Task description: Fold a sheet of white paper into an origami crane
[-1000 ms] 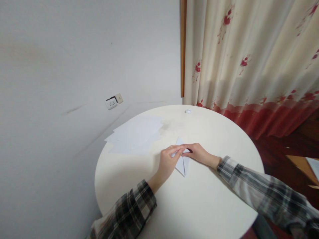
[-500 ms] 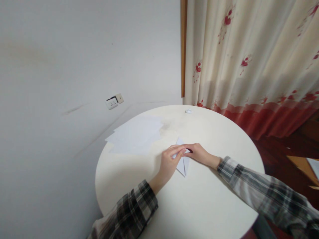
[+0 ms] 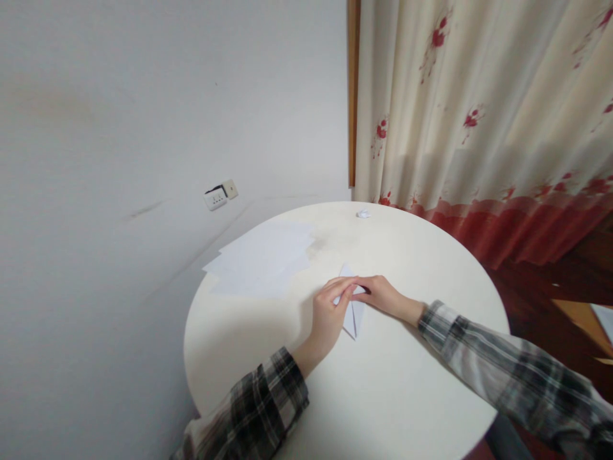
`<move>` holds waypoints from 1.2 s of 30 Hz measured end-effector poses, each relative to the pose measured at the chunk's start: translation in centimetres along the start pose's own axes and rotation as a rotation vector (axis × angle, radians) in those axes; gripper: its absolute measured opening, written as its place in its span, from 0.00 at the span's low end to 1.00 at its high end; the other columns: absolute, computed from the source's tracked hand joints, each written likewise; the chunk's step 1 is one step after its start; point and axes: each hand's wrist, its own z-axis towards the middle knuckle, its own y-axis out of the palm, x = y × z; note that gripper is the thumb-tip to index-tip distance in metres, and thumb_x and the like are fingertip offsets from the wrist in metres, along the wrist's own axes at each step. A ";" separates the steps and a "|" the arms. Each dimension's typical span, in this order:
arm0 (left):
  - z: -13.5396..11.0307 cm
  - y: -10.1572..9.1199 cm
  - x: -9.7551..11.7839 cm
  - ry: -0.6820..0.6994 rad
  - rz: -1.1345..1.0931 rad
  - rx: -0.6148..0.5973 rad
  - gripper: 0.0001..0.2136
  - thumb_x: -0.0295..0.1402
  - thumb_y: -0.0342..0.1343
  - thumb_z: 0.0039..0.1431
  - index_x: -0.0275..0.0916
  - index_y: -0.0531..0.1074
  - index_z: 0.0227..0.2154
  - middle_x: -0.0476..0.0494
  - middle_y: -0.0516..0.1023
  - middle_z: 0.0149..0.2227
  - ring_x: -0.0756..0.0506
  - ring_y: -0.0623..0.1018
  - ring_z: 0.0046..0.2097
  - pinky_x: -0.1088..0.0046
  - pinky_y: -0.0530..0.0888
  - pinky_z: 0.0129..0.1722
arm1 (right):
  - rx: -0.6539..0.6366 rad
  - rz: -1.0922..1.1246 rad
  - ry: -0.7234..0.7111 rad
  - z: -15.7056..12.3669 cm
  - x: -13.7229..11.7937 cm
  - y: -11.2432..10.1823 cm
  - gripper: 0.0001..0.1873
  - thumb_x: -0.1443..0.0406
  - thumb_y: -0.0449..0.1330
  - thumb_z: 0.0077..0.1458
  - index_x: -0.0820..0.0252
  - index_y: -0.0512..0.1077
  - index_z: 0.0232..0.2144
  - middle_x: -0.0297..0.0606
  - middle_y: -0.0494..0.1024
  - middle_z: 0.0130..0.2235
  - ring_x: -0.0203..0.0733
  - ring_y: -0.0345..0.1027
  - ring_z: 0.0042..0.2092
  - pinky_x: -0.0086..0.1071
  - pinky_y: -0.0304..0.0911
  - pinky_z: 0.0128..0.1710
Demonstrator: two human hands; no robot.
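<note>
A folded sheet of white paper (image 3: pixel 355 314), narrow and pointed at both ends, lies on the round white table (image 3: pixel 383 396). A crease or slit runs down its near half. Over its middle, my left hand (image 3: pixel 330 306) pinches a raised flap between thumb and fingers. My right hand (image 3: pixel 380 294) grips the same paper from the right, its fingertips meeting those of the left. Both hands cover the middle of the paper, so the fold there is partly hidden.
Several loose white sheets (image 3: pixel 261 259) overlap at the table's back left. A small crumpled piece of paper (image 3: pixel 363 214) sits near the far edge. Beyond stand a wall with a socket (image 3: pixel 216 199) and a flowered curtain (image 3: pixel 431 128). A brown board (image 3: pixel 582 319) shows at lower right.
My left hand and forearm have shifted slightly to the right, closer to the right hand. The right hand and the paper look nearly unchanged.
</note>
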 end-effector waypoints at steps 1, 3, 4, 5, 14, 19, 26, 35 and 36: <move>0.0 0.0 0.0 -0.001 0.000 0.002 0.08 0.28 0.52 0.56 0.39 0.76 0.33 0.45 0.78 0.36 0.47 0.76 0.40 0.71 0.71 0.43 | 0.000 0.002 -0.002 0.0 0.0 0.0 0.18 0.59 0.59 0.52 0.56 0.70 0.46 0.36 0.78 0.38 0.37 0.70 0.32 0.26 0.61 0.35; 0.1 0.0 -0.1 -0.005 -0.003 -0.002 0.08 0.29 0.52 0.56 0.38 0.76 0.33 0.45 0.78 0.35 0.47 0.76 0.40 0.71 0.71 0.43 | -0.003 0.008 -0.003 0.0 0.1 0.0 0.18 0.59 0.59 0.52 0.55 0.71 0.45 0.36 0.78 0.38 0.37 0.70 0.33 0.27 0.61 0.35; 0.1 -0.1 -0.1 -0.009 -0.006 -0.004 0.08 0.29 0.52 0.56 0.38 0.76 0.33 0.44 0.78 0.35 0.47 0.76 0.39 0.70 0.71 0.43 | -0.005 0.011 0.000 0.0 0.1 0.0 0.17 0.59 0.59 0.52 0.55 0.71 0.45 0.36 0.78 0.39 0.37 0.70 0.33 0.27 0.61 0.36; 0.1 -0.1 -0.1 -0.013 -0.009 -0.005 0.08 0.29 0.52 0.56 0.38 0.76 0.32 0.44 0.78 0.35 0.47 0.76 0.39 0.70 0.71 0.42 | -0.006 0.015 0.002 -0.1 0.1 0.0 0.17 0.59 0.58 0.52 0.55 0.71 0.45 0.36 0.78 0.39 0.37 0.70 0.33 0.27 0.61 0.36; 0.3 -0.1 -0.1 -0.027 -0.022 -0.028 0.08 0.29 0.52 0.55 0.38 0.77 0.30 0.44 0.79 0.34 0.46 0.76 0.38 0.69 0.72 0.42 | -0.007 0.033 -0.005 -0.2 0.1 0.0 0.16 0.59 0.58 0.52 0.55 0.72 0.43 0.34 0.78 0.39 0.37 0.70 0.33 0.27 0.61 0.36; 0.5 -0.4 -0.6 -0.024 -0.008 -0.066 0.08 0.30 0.52 0.56 0.39 0.77 0.30 0.44 0.79 0.34 0.45 0.76 0.38 0.69 0.73 0.41 | -0.012 0.018 0.005 -0.1 0.2 0.1 0.16 0.58 0.58 0.52 0.55 0.72 0.43 0.34 0.78 0.37 0.36 0.69 0.32 0.27 0.60 0.34; 0.7 -0.7 -0.9 0.050 0.045 -0.077 0.05 0.29 0.57 0.53 0.39 0.77 0.31 0.45 0.79 0.34 0.46 0.76 0.38 0.69 0.72 0.41 | -0.006 -0.005 0.020 0.0 0.2 0.1 0.17 0.59 0.58 0.52 0.56 0.71 0.45 0.35 0.78 0.33 0.35 0.68 0.30 0.26 0.59 0.32; 0.6 -0.5 -1.3 0.056 0.044 -0.057 0.05 0.32 0.57 0.53 0.39 0.77 0.29 0.44 0.79 0.32 0.46 0.77 0.36 0.69 0.73 0.39 | -0.024 0.015 0.016 -0.1 0.0 0.0 0.17 0.60 0.58 0.52 0.56 0.71 0.45 0.35 0.78 0.35 0.36 0.68 0.30 0.26 0.59 0.33; 0.6 -0.5 -1.3 0.049 0.037 -0.056 0.05 0.32 0.57 0.53 0.39 0.77 0.29 0.44 0.79 0.32 0.46 0.77 0.36 0.69 0.73 0.39 | -0.023 0.015 0.015 -0.1 -0.1 0.0 0.17 0.60 0.58 0.52 0.56 0.71 0.45 0.35 0.78 0.35 0.36 0.68 0.30 0.26 0.59 0.33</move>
